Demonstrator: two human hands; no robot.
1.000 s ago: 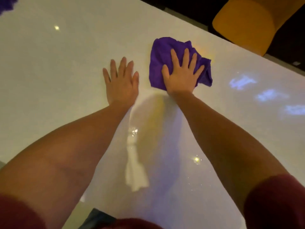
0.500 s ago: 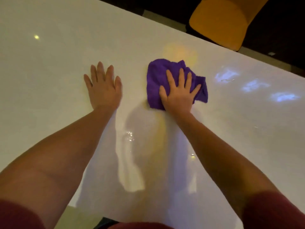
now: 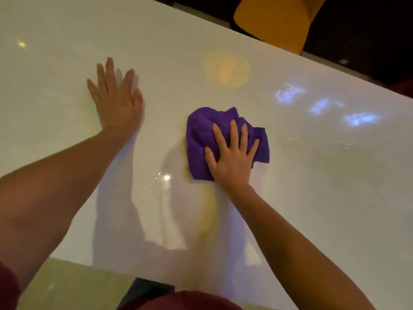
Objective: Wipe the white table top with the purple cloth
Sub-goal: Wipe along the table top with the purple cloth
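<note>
A crumpled purple cloth [image 3: 201, 135] lies on the glossy white table top [image 3: 312, 186], a little right of the middle. My right hand [image 3: 232, 157] presses flat on the cloth's near right part with straight, spread fingers. My left hand [image 3: 116, 101] rests flat on the bare table to the left of the cloth, fingers straight and pointing away from me, apart from the cloth.
A yellow chair [image 3: 274, 16] stands beyond the table's far edge at the upper right. The table's near edge [image 3: 107, 268] runs across the bottom, with floor below it. Light reflections speckle the surface on the right.
My right hand has drawn the cloth back toward me across the table. My left hand stays flat on the table at the left.
</note>
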